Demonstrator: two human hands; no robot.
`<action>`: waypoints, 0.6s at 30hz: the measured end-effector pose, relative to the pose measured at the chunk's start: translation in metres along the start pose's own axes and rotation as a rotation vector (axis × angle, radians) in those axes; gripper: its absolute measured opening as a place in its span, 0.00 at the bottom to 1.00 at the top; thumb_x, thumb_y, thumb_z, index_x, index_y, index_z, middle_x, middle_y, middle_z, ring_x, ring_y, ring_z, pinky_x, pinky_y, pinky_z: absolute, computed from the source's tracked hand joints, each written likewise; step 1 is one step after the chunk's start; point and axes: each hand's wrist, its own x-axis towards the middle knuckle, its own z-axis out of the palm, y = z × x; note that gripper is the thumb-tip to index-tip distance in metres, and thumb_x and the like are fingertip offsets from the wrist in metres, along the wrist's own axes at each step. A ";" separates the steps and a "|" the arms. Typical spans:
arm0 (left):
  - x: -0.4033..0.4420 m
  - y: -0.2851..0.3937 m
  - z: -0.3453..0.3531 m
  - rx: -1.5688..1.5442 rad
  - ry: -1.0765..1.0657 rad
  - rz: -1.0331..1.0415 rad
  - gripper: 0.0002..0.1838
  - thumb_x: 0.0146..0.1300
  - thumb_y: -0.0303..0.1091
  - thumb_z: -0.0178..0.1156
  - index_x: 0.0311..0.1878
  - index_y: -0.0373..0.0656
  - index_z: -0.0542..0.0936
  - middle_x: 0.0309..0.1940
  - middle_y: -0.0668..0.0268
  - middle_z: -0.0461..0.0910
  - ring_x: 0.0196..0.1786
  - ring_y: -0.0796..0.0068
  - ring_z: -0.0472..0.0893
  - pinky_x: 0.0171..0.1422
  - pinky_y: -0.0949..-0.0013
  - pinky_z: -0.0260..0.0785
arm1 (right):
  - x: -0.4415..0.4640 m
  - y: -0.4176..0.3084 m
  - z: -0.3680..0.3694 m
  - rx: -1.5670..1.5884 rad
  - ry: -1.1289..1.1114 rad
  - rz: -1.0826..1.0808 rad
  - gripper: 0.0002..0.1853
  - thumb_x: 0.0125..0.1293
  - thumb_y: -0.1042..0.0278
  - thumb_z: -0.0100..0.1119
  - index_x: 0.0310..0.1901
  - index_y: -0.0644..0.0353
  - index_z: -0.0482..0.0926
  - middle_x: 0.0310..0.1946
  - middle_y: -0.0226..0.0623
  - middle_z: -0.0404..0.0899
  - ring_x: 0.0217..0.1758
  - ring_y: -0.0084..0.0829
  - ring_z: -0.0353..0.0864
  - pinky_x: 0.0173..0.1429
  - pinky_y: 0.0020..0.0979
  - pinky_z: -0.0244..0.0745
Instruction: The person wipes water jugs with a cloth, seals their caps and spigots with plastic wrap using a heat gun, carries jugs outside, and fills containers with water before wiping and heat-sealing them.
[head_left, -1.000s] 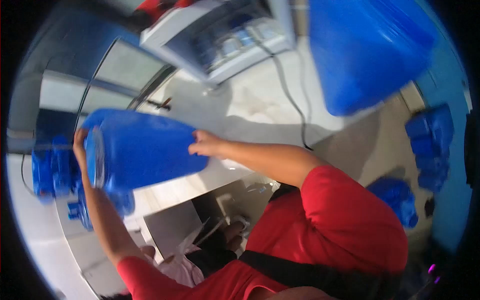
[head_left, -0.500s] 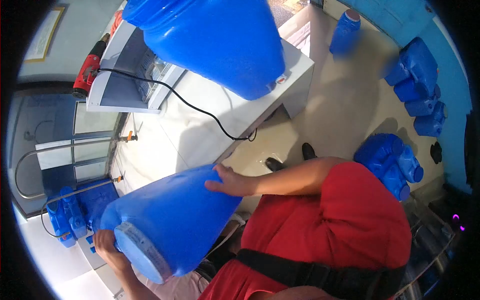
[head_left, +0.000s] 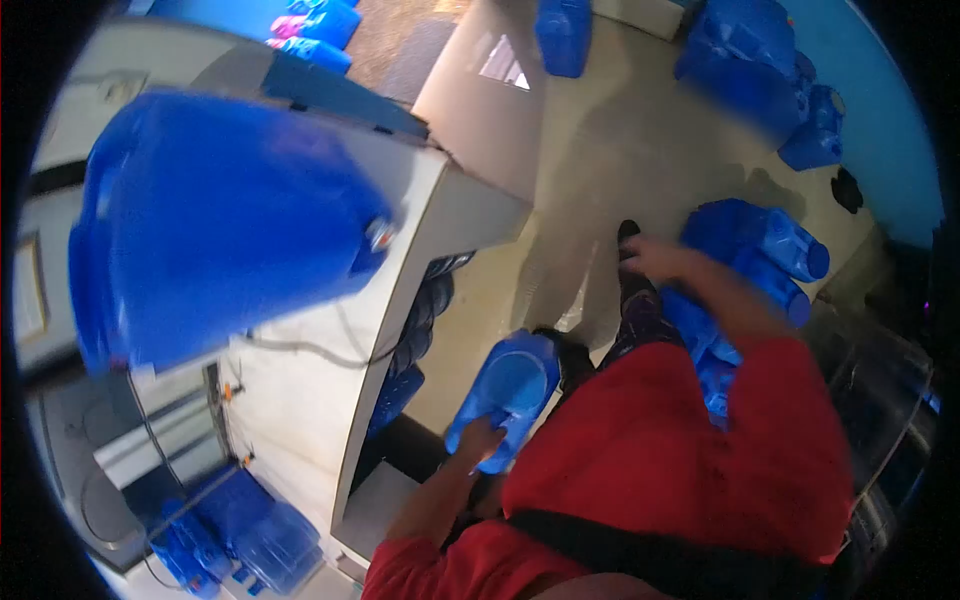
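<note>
Gripped in the left hand (head_left: 480, 440), fingers closed at one end: a blue jug (head_left: 515, 375), broad round face upward, located over the floor (head_left: 490, 290) between the white counter (head_left: 300, 420) and the red-clad body. Extended forward near a dark shoe (head_left: 628, 232): the right hand (head_left: 652, 258), apart from the jug, probably holding nothing, though too blurred to tell whether open or closed. On the counter, at upper left: a large blue barrel (head_left: 220, 220) with a pale fitting (head_left: 380, 235). At right, on the floor: clustered blue containers (head_left: 725, 235).
</note>
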 end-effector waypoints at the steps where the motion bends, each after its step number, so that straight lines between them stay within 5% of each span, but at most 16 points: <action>1: 0.045 0.016 0.018 0.022 -0.023 -0.005 0.34 0.62 0.54 0.62 0.64 0.38 0.75 0.57 0.41 0.78 0.60 0.44 0.79 0.66 0.50 0.71 | -0.046 0.069 -0.041 -0.080 0.002 0.277 0.29 0.69 0.53 0.56 0.65 0.65 0.74 0.67 0.53 0.72 0.71 0.51 0.69 0.75 0.46 0.63; 4: 0.204 0.038 0.068 0.082 -0.104 0.077 0.36 0.62 0.55 0.62 0.66 0.38 0.74 0.61 0.42 0.77 0.63 0.46 0.77 0.68 0.52 0.69 | -0.229 0.248 -0.126 -0.329 0.325 0.682 0.27 0.73 0.55 0.53 0.66 0.66 0.71 0.69 0.53 0.70 0.71 0.50 0.70 0.73 0.43 0.65; 5: 0.234 0.053 0.075 0.129 -0.172 0.154 0.36 0.63 0.55 0.62 0.66 0.37 0.74 0.62 0.43 0.76 0.64 0.46 0.77 0.69 0.53 0.69 | -0.287 0.251 -0.152 -0.107 0.305 0.809 0.25 0.74 0.60 0.52 0.67 0.65 0.70 0.68 0.52 0.70 0.71 0.49 0.70 0.72 0.43 0.65; 7: 0.260 0.138 0.026 0.156 -0.273 0.090 0.37 0.63 0.55 0.62 0.66 0.36 0.74 0.62 0.44 0.76 0.65 0.47 0.76 0.69 0.53 0.69 | -0.404 0.314 -0.154 -0.200 0.287 0.873 0.25 0.74 0.66 0.50 0.70 0.62 0.67 0.67 0.53 0.71 0.70 0.46 0.70 0.71 0.42 0.66; 11: 0.362 0.212 0.001 0.067 -0.251 -0.030 0.39 0.61 0.56 0.65 0.66 0.35 0.73 0.62 0.44 0.77 0.65 0.46 0.77 0.69 0.52 0.70 | -0.504 0.341 -0.084 0.131 0.135 1.442 0.22 0.72 0.59 0.54 0.62 0.63 0.73 0.51 0.47 0.82 0.46 0.47 0.84 0.49 0.42 0.79; 13: 0.403 0.255 -0.035 -0.038 -0.163 -0.065 0.40 0.60 0.55 0.67 0.67 0.35 0.72 0.62 0.42 0.76 0.64 0.44 0.77 0.67 0.50 0.71 | -0.483 0.340 -0.050 0.257 0.019 1.370 0.17 0.70 0.58 0.59 0.52 0.63 0.78 0.42 0.46 0.83 0.43 0.45 0.84 0.47 0.41 0.78; 16: 0.491 0.316 -0.080 -0.346 -0.077 0.072 0.31 0.60 0.45 0.68 0.60 0.34 0.74 0.40 0.52 0.84 0.42 0.56 0.84 0.47 0.53 0.75 | -0.440 0.307 -0.007 0.443 0.269 1.130 0.16 0.67 0.57 0.63 0.49 0.61 0.80 0.38 0.46 0.83 0.44 0.43 0.84 0.49 0.41 0.78; 18: 0.494 0.410 -0.160 -0.353 -0.030 0.021 0.26 0.61 0.43 0.69 0.55 0.36 0.75 0.31 0.59 0.81 0.33 0.63 0.80 0.40 0.54 0.73 | -0.452 0.323 0.044 0.500 0.313 1.111 0.16 0.67 0.58 0.64 0.49 0.61 0.80 0.39 0.46 0.83 0.46 0.42 0.84 0.50 0.41 0.78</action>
